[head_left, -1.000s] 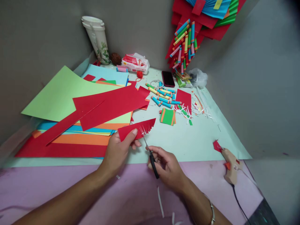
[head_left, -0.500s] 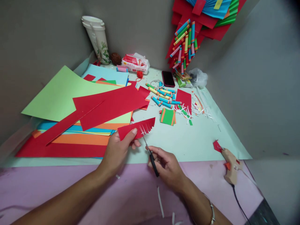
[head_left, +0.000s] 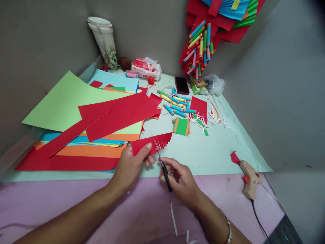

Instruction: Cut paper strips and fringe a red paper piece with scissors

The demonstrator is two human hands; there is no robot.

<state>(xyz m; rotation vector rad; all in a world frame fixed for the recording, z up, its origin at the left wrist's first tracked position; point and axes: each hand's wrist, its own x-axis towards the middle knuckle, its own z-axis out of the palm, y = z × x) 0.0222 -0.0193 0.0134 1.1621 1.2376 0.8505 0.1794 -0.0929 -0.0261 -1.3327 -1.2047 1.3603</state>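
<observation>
My left hand [head_left: 134, 161] pinches a strip of red paper [head_left: 142, 143] between thumb and fingers. The strip's right part is cut into a fringe of narrow slits. My right hand [head_left: 180, 178] is closed round the black handle of a pair of scissors [head_left: 166, 177]. The blades reach up to the red paper beside the fringe. Larger red sheets [head_left: 122, 113] lie to the left of the hands, over a pile of coloured paper. Green paper pieces with orange edges [head_left: 181, 126] rest beyond the scissors.
Several rolled paper tubes [head_left: 177, 103] and a phone [head_left: 181, 85] lie at the back. A glue gun [head_left: 251, 181] with a cord lies at the right edge. White shreds [head_left: 200, 121] are scattered nearby. A white cup [head_left: 103, 42] and a tissue pack [head_left: 147, 68] stand near the wall.
My left hand has moved slightly to the right with the red paper, whose fringed end now sits further right and a little lower. The right hand with the scissors has barely moved.
</observation>
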